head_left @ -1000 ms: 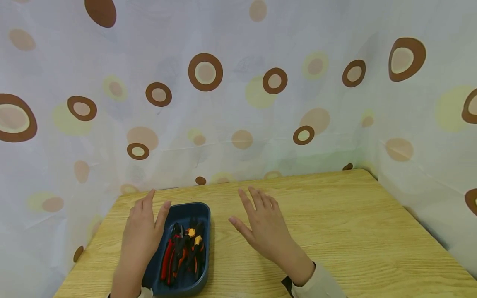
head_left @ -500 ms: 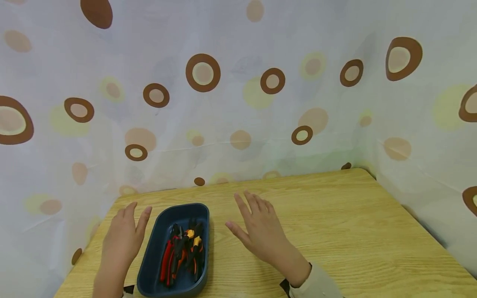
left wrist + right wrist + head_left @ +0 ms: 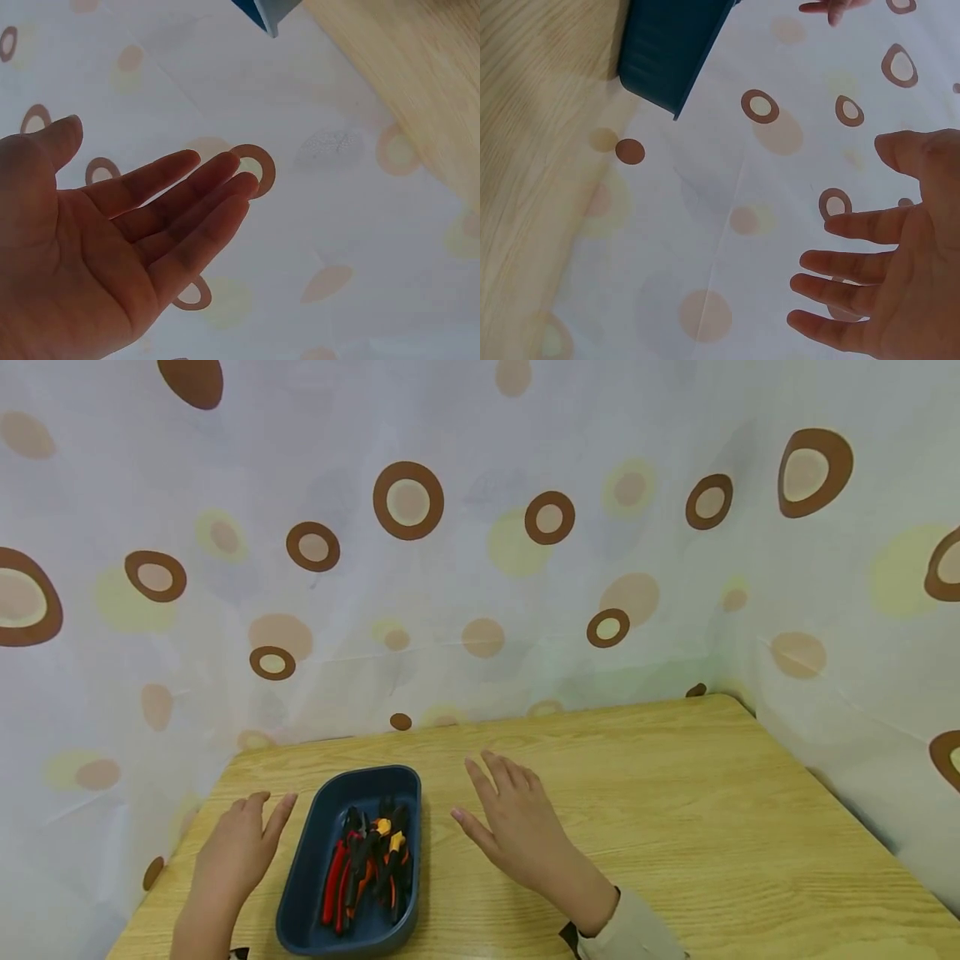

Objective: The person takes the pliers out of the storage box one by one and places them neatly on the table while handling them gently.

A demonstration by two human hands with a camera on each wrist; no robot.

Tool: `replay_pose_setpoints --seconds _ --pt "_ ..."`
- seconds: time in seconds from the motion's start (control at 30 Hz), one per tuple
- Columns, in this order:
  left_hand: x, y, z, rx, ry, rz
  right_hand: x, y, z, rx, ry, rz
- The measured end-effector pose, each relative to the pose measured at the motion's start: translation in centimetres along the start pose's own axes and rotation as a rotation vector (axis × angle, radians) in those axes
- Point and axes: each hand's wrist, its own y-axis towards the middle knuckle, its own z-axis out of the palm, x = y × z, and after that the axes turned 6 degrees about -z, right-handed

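A dark blue bin [image 3: 288,906] stands on the wooden table between my two hands. Inside it lies a pile of pliers: some with red handles [image 3: 335,881], others black and orange with yellow parts [image 3: 397,842]. To the left of the bin hovers my left hand [image 3: 234,852], fingers loosely extended and thumb apart; its bare palm [image 3: 97,262] shows in the left wrist view. My right hand [image 3: 521,827] is held above the table right of the bin, fingers spread, holding nothing. The right wrist view also shows the bin's outer wall [image 3: 671,52].
The light wooden table [image 3: 675,827] extends well to the right of the bin. A white curtain [image 3: 480,585] printed with brown and yellow spots surrounds its back and sides.
My left hand has moved left and down, away from over the bin, uncovering its left rim. The right hand has shifted only slightly left. The bin and pliers stay put.
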Motion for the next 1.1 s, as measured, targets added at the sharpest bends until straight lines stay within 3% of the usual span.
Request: replay_pose_setpoints --seconds 0.23,0.5,0.77,0.9,1.1 --pt "1.0 0.8 1.0 0.041 -0.022 0.014 0.3 -0.1 0.3 -0.002 -0.019 -0.016" --pt "2.1 2.1 1.9 0.125 -0.133 0.027 0.4 -0.1 0.6 0.017 -0.033 -0.015" --pt "2.9 3.0 2.9 0.148 -0.187 0.024 0.5 -0.1 0.7 0.038 -0.033 -0.007" --pt "3.5 3.5 3.5 0.163 -0.269 0.028 0.6 -0.1 0.7 0.043 -0.03 -0.004" --pt "4.5 4.1 4.6 0.17 -0.415 0.088 0.7 0.0 0.9 0.057 -0.035 -0.006"
